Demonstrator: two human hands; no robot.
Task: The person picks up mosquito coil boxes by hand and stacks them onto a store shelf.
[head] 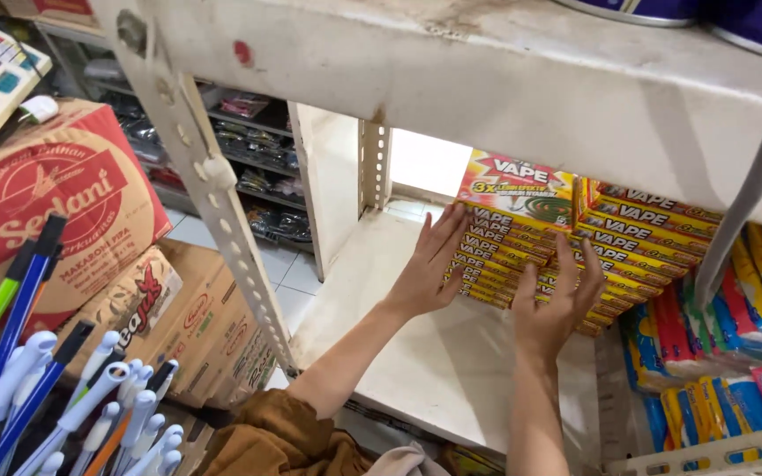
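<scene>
A stack of flat cardboard boxes [504, 256], yellow and red with glossy print, stands on a worn white shelf [434, 370] whose paint is scuffed and stained. The left hand [429, 264] lies flat against the stack's left end, fingers straight and spread, its grip apart and clamped on nothing. The right hand [557, 300] presses its open palm on the stack's front edges, fingers splayed upward, also holding nothing. A second stack [646, 229] of like boxes sits just beside, to the right. Soft plastic packets [725, 344] in blue, yellow and red lie further right. Left of the shelf's perforated metal post [222, 203] stand brown cartons [55, 194] and plastic broom handles [63, 397].
</scene>
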